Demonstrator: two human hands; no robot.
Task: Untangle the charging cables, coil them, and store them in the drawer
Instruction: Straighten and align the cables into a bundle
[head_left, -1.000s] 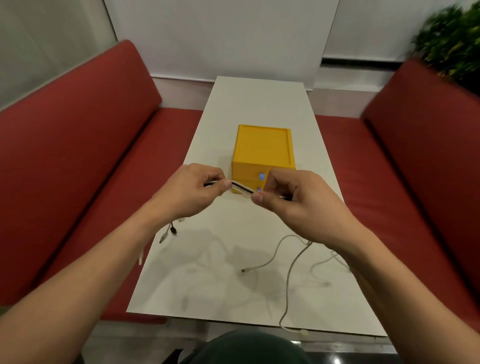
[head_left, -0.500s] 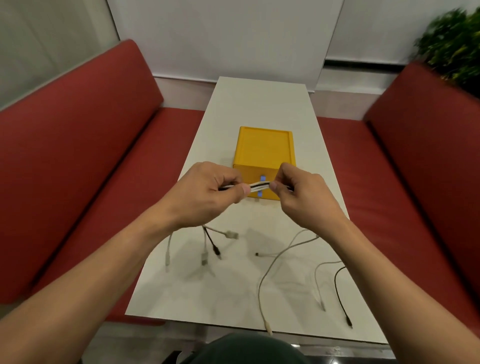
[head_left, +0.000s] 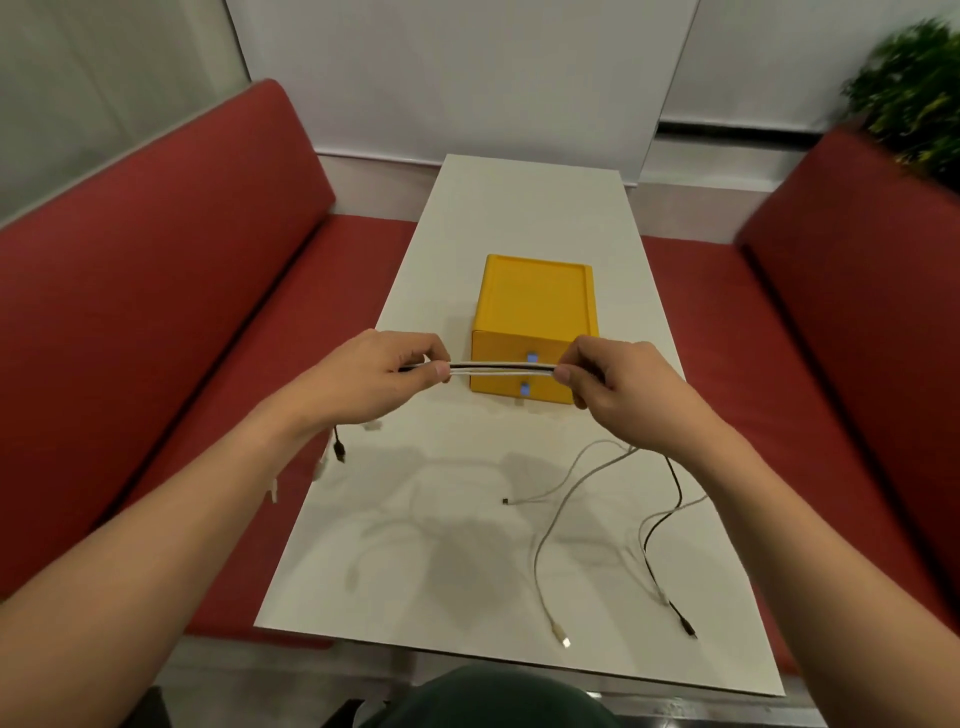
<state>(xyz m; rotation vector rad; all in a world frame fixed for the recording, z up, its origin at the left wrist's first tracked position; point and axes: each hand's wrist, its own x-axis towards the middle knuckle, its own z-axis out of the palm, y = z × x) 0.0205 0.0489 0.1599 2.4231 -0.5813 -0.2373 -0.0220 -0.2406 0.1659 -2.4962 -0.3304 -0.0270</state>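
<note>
A bundle of white and black charging cables (head_left: 501, 369) is stretched level between my two hands, above the table and in front of the yellow drawer box (head_left: 535, 304). My left hand (head_left: 374, 376) pinches the bundle's left end; short plug ends (head_left: 338, 451) dangle below that wrist. My right hand (head_left: 618, 387) pinches the right end, and the loose tails (head_left: 558, 512) trail from it down onto the table toward the near edge. Both drawers with blue handles (head_left: 532, 358) are shut.
The white table (head_left: 524, 208) runs away from me between two red benches, one on the left (head_left: 156, 291) and one on the right (head_left: 852, 291). A green plant (head_left: 914, 98) stands at the far right. The cable tips (head_left: 566, 642) lie near the front edge.
My hands have moved apart, so a longer stretch of the cables now spans between them. The loose tails have shifted right on the table, and the dangling plugs swung left.
</note>
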